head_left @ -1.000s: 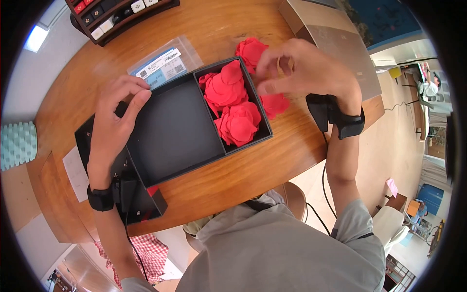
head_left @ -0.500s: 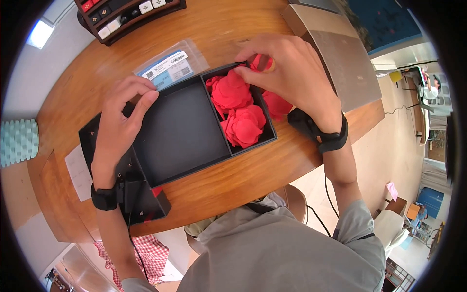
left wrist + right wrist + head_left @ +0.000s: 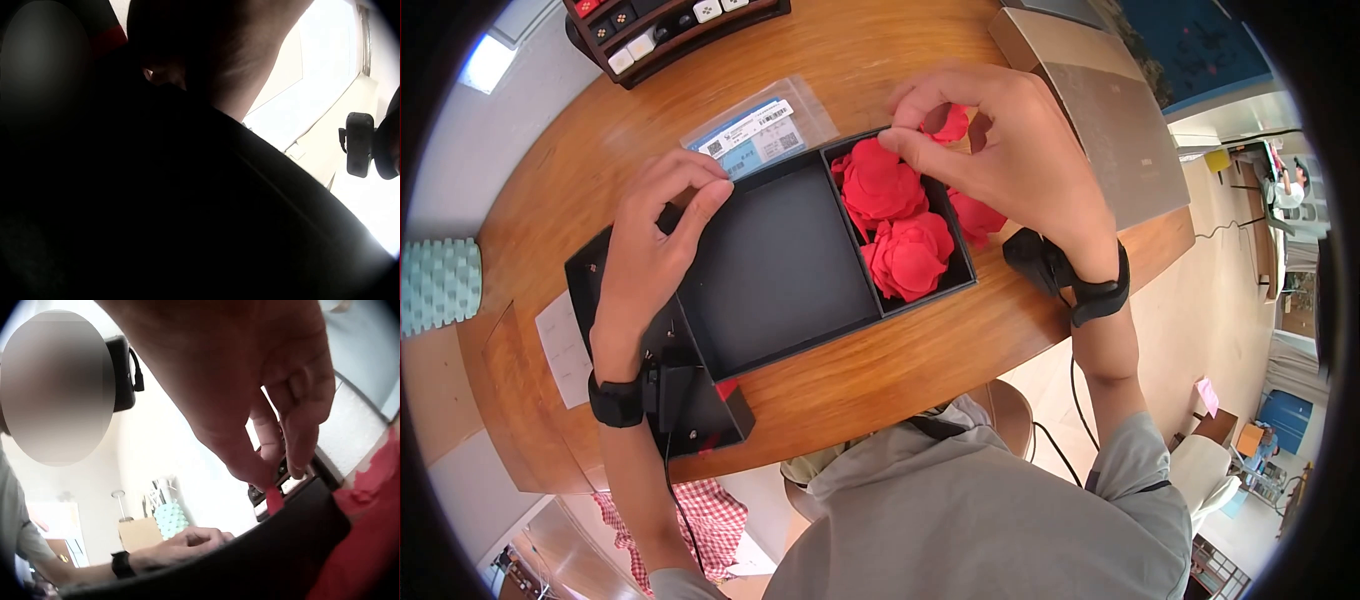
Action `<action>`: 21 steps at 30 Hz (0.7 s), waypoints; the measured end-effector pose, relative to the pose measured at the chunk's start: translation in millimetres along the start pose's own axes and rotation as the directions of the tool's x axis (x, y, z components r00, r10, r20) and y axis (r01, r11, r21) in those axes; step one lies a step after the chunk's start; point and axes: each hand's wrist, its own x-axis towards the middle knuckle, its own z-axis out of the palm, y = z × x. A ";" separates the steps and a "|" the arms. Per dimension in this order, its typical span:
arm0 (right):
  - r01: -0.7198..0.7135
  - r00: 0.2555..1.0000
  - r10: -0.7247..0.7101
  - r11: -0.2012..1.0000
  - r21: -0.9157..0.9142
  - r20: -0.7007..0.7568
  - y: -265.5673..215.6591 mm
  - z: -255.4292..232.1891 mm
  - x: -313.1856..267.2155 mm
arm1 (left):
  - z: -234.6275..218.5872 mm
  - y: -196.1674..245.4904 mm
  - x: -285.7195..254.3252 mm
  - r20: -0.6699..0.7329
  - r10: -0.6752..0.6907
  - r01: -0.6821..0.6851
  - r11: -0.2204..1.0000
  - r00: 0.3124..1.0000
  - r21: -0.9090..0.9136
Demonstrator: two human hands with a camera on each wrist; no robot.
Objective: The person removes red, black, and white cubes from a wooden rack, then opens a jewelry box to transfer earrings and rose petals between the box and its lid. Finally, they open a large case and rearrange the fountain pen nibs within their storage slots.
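Note:
A black box [image 3: 785, 275] with a divider lies on the table in the head view. Its narrow right compartment contains red artificial flowers [image 3: 908, 256]; the wide one shows a bare black floor. My left hand [image 3: 645, 245] grips the box's far rim between thumb and fingers. Over the far right corner, my right hand [image 3: 1025, 165] pinches a small red petal [image 3: 274, 501], visible below its fingertips in the right wrist view. More red flowers [image 3: 976, 217] lie just outside the box, partly hidden by that hand. The left wrist view is mostly dark.
Behind the box lies a clear plastic packet [image 3: 760, 135] with labels. A dark wooden rack [image 3: 665, 45] stands at the far left, a cardboard box [image 3: 1115, 140] at the right. Under my left forearm sits another black box part [image 3: 725, 425] with red inside.
My right hand has come in from over the flowers beyond the right side to the box's far right corner. My left hand has kept its place on the rim.

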 end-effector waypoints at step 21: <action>0.214 0.974 -0.199 0.966 -0.145 0.112 -12.2 19.6 -16.0 | -3.6 0.3 0.9 0.089 -0.089 0.093 0.995 0.992 -0.042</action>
